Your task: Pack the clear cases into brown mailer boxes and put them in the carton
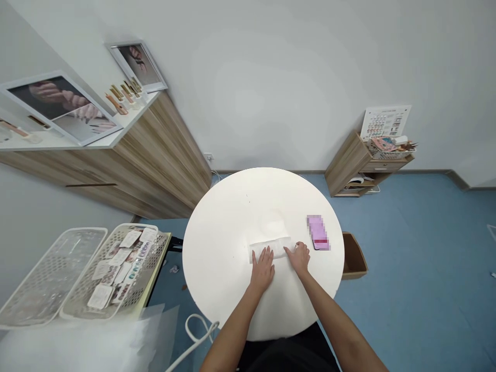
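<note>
A thin, crinkled white sheet (279,247), paper or soft plastic, lies flat on the round white table (232,217). My left hand (262,269) rests palm down on its left part, fingers spread. At the sheet's right end is my right hand (299,257), with the thumb over the sheet and the other fingers curled around the end. A small white bit shows between thumb and forefinger there; I cannot make out what it is. To the right of this hand lies a purple phone-like thing (318,232), blurred by pixelation.
A brown bin (353,256) stands by the table's right edge. Left are white plastic baskets (149,227), one holding several small packs, and a white cable (194,343). A wooden cabinet (166,155) and small shelf unit (344,165) stand against the wall.
</note>
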`<control>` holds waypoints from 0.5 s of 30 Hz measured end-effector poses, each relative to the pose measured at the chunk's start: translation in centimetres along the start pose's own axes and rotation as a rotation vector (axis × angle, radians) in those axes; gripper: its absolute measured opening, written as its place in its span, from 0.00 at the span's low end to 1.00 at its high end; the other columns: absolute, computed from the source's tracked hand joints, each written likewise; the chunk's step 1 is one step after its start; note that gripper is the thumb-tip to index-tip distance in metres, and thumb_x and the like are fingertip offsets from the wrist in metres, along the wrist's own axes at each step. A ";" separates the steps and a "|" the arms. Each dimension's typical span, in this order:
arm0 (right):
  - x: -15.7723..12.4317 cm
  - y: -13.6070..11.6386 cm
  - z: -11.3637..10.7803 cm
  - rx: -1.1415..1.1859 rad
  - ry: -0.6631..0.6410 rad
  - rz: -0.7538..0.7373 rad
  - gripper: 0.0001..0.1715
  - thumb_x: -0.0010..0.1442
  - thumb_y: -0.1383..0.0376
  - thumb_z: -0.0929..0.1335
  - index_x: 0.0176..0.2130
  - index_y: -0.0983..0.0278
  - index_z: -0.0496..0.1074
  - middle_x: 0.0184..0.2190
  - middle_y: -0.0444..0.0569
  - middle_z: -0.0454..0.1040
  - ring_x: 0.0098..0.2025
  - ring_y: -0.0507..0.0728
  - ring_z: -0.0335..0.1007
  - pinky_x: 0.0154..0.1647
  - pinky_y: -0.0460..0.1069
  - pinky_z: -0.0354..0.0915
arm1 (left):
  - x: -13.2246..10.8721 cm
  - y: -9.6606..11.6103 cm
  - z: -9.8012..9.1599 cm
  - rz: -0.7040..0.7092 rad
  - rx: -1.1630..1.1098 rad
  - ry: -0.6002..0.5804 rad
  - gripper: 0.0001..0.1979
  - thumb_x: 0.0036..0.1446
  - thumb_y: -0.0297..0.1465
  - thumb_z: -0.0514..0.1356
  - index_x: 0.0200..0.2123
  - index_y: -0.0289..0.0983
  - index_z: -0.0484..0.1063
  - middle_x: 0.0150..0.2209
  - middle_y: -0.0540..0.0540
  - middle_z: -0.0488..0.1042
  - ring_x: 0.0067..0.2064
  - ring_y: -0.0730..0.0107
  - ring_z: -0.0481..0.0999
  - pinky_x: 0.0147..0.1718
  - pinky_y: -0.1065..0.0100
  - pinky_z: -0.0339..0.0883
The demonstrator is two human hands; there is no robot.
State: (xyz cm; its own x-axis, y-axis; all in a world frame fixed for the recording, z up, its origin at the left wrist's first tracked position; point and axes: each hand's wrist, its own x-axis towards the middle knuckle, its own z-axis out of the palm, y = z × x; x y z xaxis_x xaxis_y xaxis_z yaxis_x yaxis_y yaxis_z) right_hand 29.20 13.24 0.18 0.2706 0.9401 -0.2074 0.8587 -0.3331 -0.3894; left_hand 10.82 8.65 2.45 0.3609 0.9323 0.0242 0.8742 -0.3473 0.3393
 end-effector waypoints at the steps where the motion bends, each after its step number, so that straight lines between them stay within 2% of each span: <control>1: -0.1 0.3 0.3 -0.003 -0.044 0.017 0.31 0.63 0.46 0.59 0.52 0.67 0.66 0.46 0.68 0.70 0.48 0.72 0.67 0.41 0.61 0.62 | 0.0 0.0 0.0 0.001 0.001 -0.001 0.30 0.60 0.28 0.48 0.66 0.41 0.51 0.67 0.40 0.56 0.67 0.53 0.55 0.64 0.35 0.35; 4: -0.2 0.2 0.7 -0.016 -0.139 0.030 0.27 0.63 0.48 0.59 0.48 0.66 0.70 0.42 0.66 0.72 0.43 0.70 0.70 0.38 0.60 0.63 | 0.0 0.0 0.2 0.004 0.004 -0.006 0.31 0.60 0.28 0.48 0.66 0.40 0.50 0.67 0.39 0.55 0.68 0.53 0.54 0.64 0.36 0.36; 7: -0.4 -0.9 0.7 0.032 -0.016 -0.044 0.19 0.62 0.55 0.60 0.42 0.64 0.72 0.38 0.63 0.73 0.40 0.68 0.70 0.40 0.60 0.64 | -0.2 0.1 0.2 0.006 0.002 -0.012 0.31 0.59 0.28 0.49 0.67 0.39 0.49 0.67 0.38 0.54 0.68 0.53 0.53 0.64 0.37 0.37; 10: -1.1 -2.8 0.5 0.172 0.099 -0.139 0.13 0.59 0.60 0.62 0.41 0.62 0.71 0.40 0.57 0.73 0.44 0.65 0.69 0.48 0.59 0.64 | -0.3 0.0 0.1 0.012 -0.007 -0.016 0.31 0.59 0.28 0.49 0.66 0.39 0.50 0.67 0.38 0.54 0.68 0.52 0.52 0.64 0.37 0.37; 15: -3.4 -5.3 0.3 0.346 -0.060 -0.321 0.21 0.62 0.65 0.58 0.53 0.62 0.66 0.47 0.52 0.73 0.57 0.60 0.64 0.57 0.56 0.61 | 0.0 -0.4 -0.2 0.005 -0.067 -0.062 0.28 0.60 0.27 0.48 0.64 0.37 0.55 0.66 0.38 0.57 0.68 0.53 0.51 0.64 0.38 0.40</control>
State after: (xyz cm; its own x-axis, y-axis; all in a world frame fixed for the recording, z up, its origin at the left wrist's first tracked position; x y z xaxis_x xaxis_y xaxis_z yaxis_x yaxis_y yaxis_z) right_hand 23.56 11.85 2.65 -0.0195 0.9970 -0.0754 0.6966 -0.0406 -0.7163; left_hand 10.36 8.78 2.52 0.3867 0.9217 -0.0310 0.8492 -0.3428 0.4016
